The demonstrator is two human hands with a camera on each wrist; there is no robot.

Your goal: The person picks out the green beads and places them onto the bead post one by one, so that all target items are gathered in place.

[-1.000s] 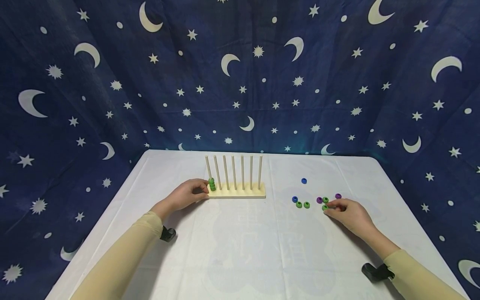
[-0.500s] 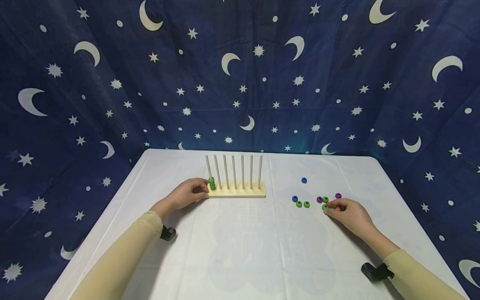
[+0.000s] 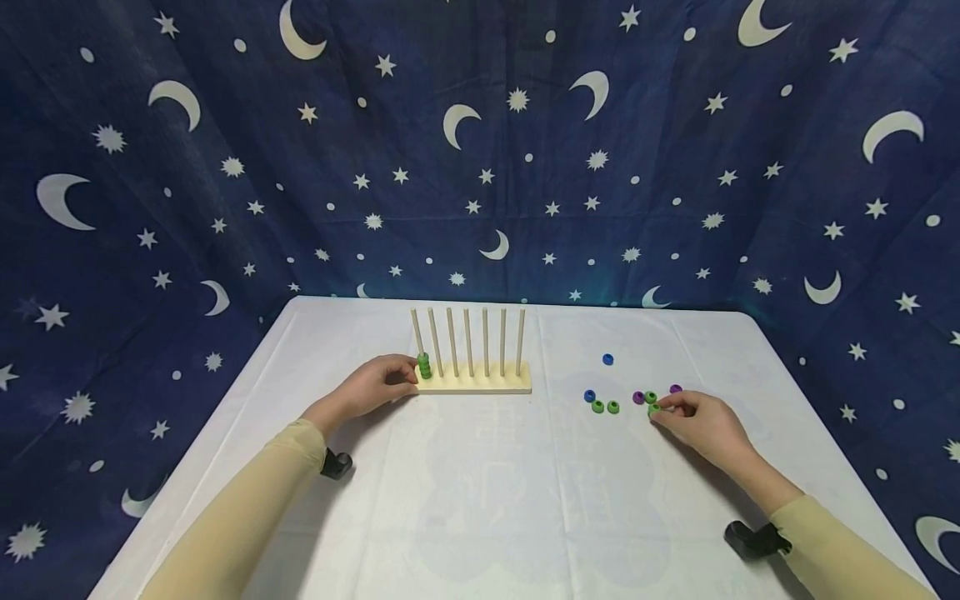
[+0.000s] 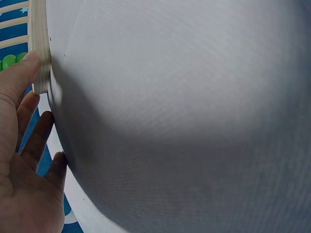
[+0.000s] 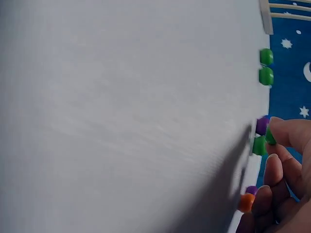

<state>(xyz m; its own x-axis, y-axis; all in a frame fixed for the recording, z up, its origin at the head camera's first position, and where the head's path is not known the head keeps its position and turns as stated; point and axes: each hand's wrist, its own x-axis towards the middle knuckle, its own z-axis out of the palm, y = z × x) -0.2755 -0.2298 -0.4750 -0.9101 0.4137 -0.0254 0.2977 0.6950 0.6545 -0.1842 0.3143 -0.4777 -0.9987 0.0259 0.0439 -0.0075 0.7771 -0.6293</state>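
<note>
We record one change over the last second: the right hand (image 3: pixel 705 425), thumb and index finger pinching a green bead (image 3: pixel 655 410), has shifted slightly, and the bead has gone with it. We judge the bead to be under control rather than merely touched. It is not yet on a peg, and whether it is wholly clear of the table (image 3: pixel 480 500) we cannot tell. The left hand (image 3: pixel 375 387) has held its place, pinching the left end of the wooden peg stand (image 3: pixel 472 385), its other fingers spread apart; we take this as steadying.

The pinched bead is bright green and rounded, partly covered by the fingertips. Just beyond them we note a loose green bead (image 3: pixel 651 397) and a purple bead (image 3: pixel 638 397). Behind the right hand lies a second purple bead (image 3: pixel 676 389); the right wrist view adds an orange bead (image 5: pixel 246 203) by its lower fingers. Left of that hand are two green beads (image 3: pixel 597 406) and two blue beads (image 3: pixel 589 396). The stand, extending right from the left hand, is pale, with seven pegs; the peg nearest that hand carries a stack of green beads (image 3: pixel 424 366), the other six none.
</note>
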